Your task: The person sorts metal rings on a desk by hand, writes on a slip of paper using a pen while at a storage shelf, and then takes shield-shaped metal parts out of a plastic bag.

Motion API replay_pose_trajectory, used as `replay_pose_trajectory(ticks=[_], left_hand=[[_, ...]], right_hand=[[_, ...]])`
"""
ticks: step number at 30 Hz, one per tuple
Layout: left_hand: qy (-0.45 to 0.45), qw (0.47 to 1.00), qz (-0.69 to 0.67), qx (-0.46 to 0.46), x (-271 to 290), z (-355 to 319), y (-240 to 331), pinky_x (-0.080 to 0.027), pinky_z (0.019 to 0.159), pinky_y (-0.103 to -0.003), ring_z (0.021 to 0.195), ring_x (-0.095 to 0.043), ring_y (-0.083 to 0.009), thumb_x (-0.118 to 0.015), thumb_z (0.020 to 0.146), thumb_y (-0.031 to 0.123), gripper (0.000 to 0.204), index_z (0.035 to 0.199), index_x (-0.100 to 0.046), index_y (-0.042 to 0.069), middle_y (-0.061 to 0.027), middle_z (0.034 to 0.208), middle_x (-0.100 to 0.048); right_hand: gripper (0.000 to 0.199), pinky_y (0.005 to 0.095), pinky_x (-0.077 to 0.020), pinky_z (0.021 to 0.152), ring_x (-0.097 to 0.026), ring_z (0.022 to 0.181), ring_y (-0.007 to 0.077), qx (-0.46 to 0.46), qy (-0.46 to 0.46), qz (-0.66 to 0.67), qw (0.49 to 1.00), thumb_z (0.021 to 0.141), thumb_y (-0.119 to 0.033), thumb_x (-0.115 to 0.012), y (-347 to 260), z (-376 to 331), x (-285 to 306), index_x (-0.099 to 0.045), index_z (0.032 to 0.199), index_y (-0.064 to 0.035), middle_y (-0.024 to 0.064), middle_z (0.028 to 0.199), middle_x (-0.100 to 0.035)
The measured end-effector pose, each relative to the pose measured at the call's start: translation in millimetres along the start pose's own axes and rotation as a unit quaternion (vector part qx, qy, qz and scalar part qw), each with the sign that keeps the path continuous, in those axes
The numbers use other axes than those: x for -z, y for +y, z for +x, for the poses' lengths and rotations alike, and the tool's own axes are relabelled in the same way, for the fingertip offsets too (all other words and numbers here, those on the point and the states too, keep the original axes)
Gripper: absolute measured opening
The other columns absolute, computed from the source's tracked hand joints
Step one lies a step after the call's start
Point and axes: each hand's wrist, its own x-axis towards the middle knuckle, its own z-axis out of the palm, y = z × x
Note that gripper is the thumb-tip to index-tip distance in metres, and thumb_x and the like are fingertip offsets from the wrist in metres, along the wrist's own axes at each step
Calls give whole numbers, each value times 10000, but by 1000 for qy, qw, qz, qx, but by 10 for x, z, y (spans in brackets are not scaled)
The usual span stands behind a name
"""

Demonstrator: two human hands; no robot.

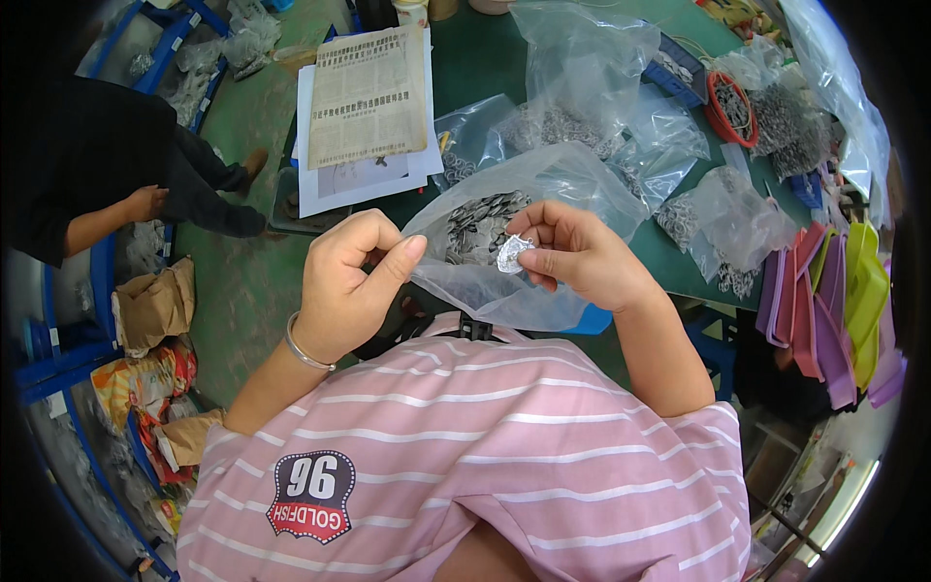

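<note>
A green table [485,58] held a yellowed sheet of printed paper [369,97] over white sheets, several clear bags of small metal rings [572,126], and a red round basket [729,107]. Purple and yellow-green plastic pieces [834,301] were stacked at the right. Another person's hand [145,202] appeared at left, near brown paper bags [155,306].

Pretty bright, even daylight here, barely any hard shadows. Clear plastic bag [543,184] just above the hands catches soft glare. Hands are sharp in the middle, but the fisheye bends everything outward and the corners go black.
</note>
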Motion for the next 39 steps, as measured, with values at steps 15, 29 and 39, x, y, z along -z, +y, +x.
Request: replay_pose_trajectory(ticks=[15, 29, 39], left_hand=[[-45, 997, -39, 46, -42, 36, 102, -468, 550, -192, 631, -565, -80, -614, 806, -15, 129, 930, -643, -36, -53, 781, -580], [-32, 971, -140, 191, -8, 109, 69, -467, 501, -192, 548, -561, -78, -662, 809, 100, 132, 835, -636, -27, -50, 706, -625], [-15, 962, -182, 204, -2, 121, -14, -463, 488, -190, 543, -572, -78, -634, 842, 149, 189, 852, -629, -39, -40, 677, -614]], right_hand=[[178, 200, -439, 518, -516, 605, 54, 63, 26, 14, 998, 844, -69, -600, -202, 124, -289, -628, 996, 20, 8, 733, -594], [223, 241, -524, 651, -625, 710, 125, 117, 26, 83, 989, 816, 41, -573, -177, 198, -373, -585, 1038, 59, 88, 855, -625], [191, 271, -554, 624, -648, 693, 173, 77, 70, 179, 978, 865, -39, -544, -134, 152, -277, -582, 1023, 62, 116, 855, -626]])
